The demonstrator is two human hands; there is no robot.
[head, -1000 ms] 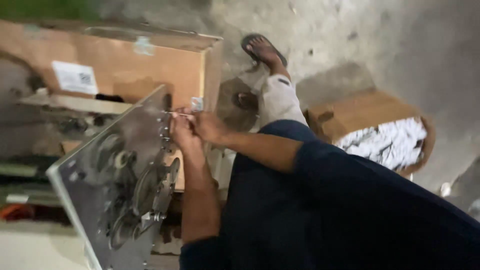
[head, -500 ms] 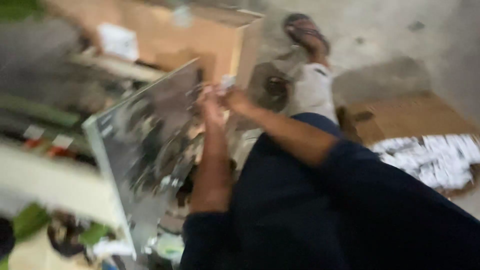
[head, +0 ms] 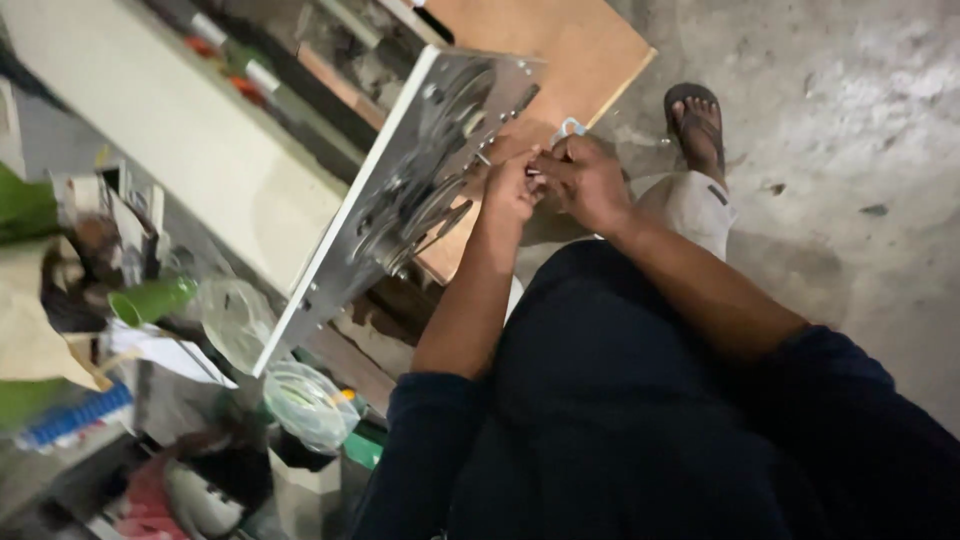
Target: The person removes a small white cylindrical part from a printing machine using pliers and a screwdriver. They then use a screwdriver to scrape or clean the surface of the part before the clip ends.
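- Two bare hands meet just off the upper edge of a metal plate: the left hand [head: 510, 188] and the right hand [head: 585, 180] touch fingertip to fingertip, both pinched together around a small pale part [head: 568, 127] that peeks out above the knuckles; what kind of part it is cannot be told.
- Left of the hands, and touching or nearly touching the left hand's fingers, stands the metal plate [head: 400, 190], studded with round gear-like pieces. Its long axis runs on a slant from lower left, near the clutter, up to the right toward the hands.
- Left hand lies nearer the plate; right hand sits just behind it, on the side away from the plate.
- Behind the plate leans a brown board [head: 560, 40].
- Beyond the hands, a sandalled foot [head: 697, 125] rests on the concrete floor [head: 850, 130].
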